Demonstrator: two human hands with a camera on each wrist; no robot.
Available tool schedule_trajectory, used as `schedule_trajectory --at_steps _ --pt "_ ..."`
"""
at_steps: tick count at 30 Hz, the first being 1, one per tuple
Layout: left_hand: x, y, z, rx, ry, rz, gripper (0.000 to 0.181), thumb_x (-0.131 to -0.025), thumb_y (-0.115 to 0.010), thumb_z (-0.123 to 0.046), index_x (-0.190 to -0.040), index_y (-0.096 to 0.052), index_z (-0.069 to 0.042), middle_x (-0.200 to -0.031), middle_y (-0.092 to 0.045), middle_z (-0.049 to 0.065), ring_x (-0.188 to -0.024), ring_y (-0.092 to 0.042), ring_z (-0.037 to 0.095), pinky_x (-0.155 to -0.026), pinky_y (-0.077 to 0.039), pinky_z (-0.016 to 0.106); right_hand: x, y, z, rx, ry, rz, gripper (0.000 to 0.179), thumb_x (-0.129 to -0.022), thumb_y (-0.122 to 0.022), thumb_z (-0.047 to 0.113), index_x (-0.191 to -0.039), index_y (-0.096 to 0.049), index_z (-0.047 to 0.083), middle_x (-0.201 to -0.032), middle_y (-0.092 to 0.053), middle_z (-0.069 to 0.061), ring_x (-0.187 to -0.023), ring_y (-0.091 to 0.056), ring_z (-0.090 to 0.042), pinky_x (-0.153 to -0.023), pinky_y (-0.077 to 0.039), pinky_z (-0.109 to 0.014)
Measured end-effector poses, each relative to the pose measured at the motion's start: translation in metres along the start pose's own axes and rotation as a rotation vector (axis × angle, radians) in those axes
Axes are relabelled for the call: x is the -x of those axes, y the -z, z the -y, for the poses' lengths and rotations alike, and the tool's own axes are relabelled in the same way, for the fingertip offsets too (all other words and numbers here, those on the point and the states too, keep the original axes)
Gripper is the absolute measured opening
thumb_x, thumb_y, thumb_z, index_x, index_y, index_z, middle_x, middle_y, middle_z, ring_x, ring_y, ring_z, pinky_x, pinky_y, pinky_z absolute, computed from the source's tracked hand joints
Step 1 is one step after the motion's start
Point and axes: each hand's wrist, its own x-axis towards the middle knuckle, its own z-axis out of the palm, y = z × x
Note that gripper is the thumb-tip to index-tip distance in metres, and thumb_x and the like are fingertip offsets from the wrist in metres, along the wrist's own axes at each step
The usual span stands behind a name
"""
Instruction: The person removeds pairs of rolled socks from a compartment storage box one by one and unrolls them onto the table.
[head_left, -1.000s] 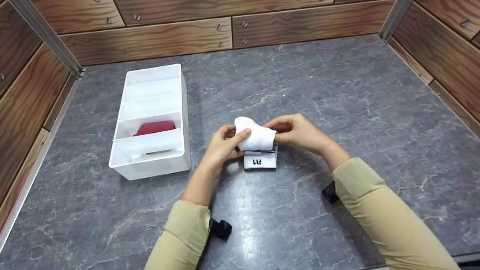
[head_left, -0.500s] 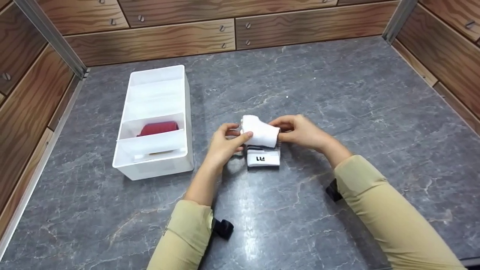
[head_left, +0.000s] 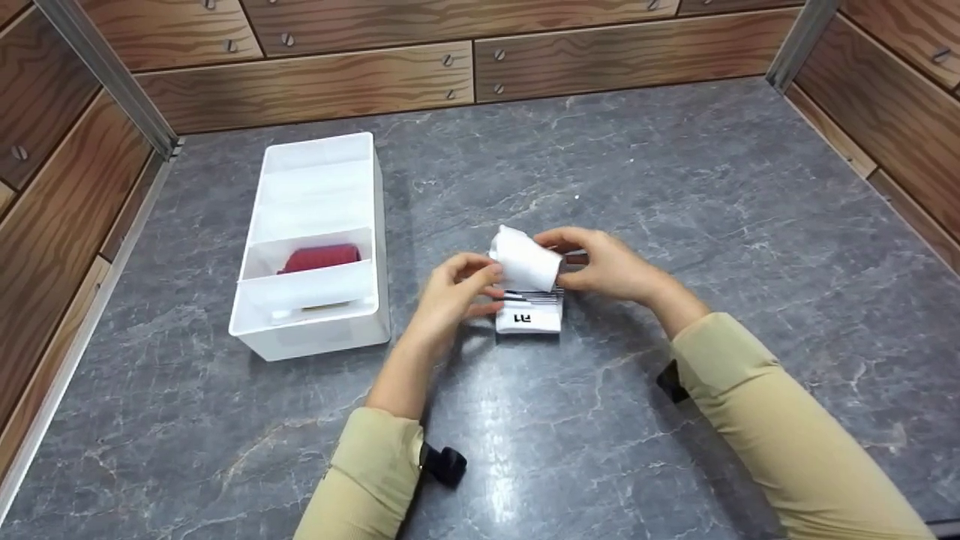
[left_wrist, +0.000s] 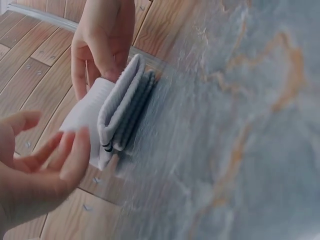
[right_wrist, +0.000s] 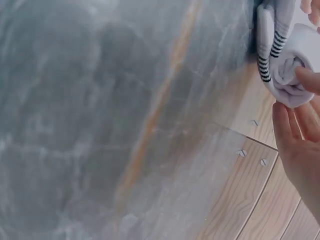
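A pair of white socks (head_left: 526, 261) is partly rolled up on the table, the roll at the far side. Its flat cuff end (head_left: 529, 321), with black lettering and thin black stripes, lies toward the person. My right hand (head_left: 607, 262) holds the roll's right end; in the right wrist view the thumb (right_wrist: 309, 80) is at the spiral of layers and the fingers curve under it. At the roll's left end is my left hand (head_left: 450, 296), fingers spread and loosely bent. In the left wrist view its fingertips (left_wrist: 80, 140) overlap the white fabric without closing round it.
A white divided box (head_left: 382, 247) stands to the left of the hands. One compartment holds a dark red rolled item (head_left: 321, 258), and something with a yellowish edge lies in the front compartment. Wood-patterned walls (head_left: 315, 86) border the grey marbled table (head_left: 675, 172).
The left thumb and fingers have come off the roll and spread at its left end. The roll has tilted slightly, while the right hand stays at its right end.
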Motion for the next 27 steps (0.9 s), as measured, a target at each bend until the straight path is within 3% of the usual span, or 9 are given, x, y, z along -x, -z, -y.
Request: schedule_trajectory --at_steps 5,10,15,27 --pt "-0.001 0.003 0.001 -0.017 -0.001 0.223 0.028 -0.096 -0.057 -0.013 -0.109 -0.06 0.012 -0.104 -0.064 0.018 -0.1 -0.061 0.031 -0.086 -0.052 0.039 0.001 0.0 0.001 0.021 0.023 0.047 0.071 -0.077 -0.077 0.005 -0.14 -0.045 0.006 -0.14 -0.043 -0.014 -0.125 -0.042 -0.032 -0.105 -0.035 -0.046" --pt "-0.004 0.004 0.002 -0.01 -0.027 0.393 0.032 -0.097 -0.055 -0.015 -0.12 -0.058 0.007 -0.117 -0.061 0.02 -0.109 -0.059 0.034 -0.096 -0.046 0.04 -0.003 -0.005 0.001 0.078 0.05 -0.023 0.069 -0.074 -0.083 0.013 -0.134 -0.05 0.004 -0.133 -0.047 -0.014 -0.117 -0.047 -0.031 -0.099 -0.041 -0.043" --pt "-0.006 0.003 0.004 -0.01 -0.053 0.427 0.033 -0.097 -0.055 -0.014 -0.122 -0.058 0.006 -0.119 -0.061 0.02 -0.116 -0.054 0.035 -0.103 -0.04 0.041 -0.01 -0.007 -0.001 0.102 0.049 -0.068 0.056 -0.076 -0.08 0.008 -0.124 -0.053 -0.001 -0.122 -0.053 -0.017 -0.109 -0.053 -0.032 -0.092 -0.046 -0.042" --pt "-0.005 0.001 0.002 -0.085 -0.037 0.465 0.037 -0.096 -0.056 -0.012 -0.127 -0.055 0.007 -0.132 -0.052 0.021 -0.124 -0.048 0.031 -0.104 -0.038 0.035 -0.011 0.002 -0.003 0.02 -0.106 -0.069 0.046 -0.088 -0.064 0.009 -0.13 -0.046 0.0 -0.126 -0.052 -0.023 -0.109 -0.054 -0.038 -0.095 -0.044 -0.046"
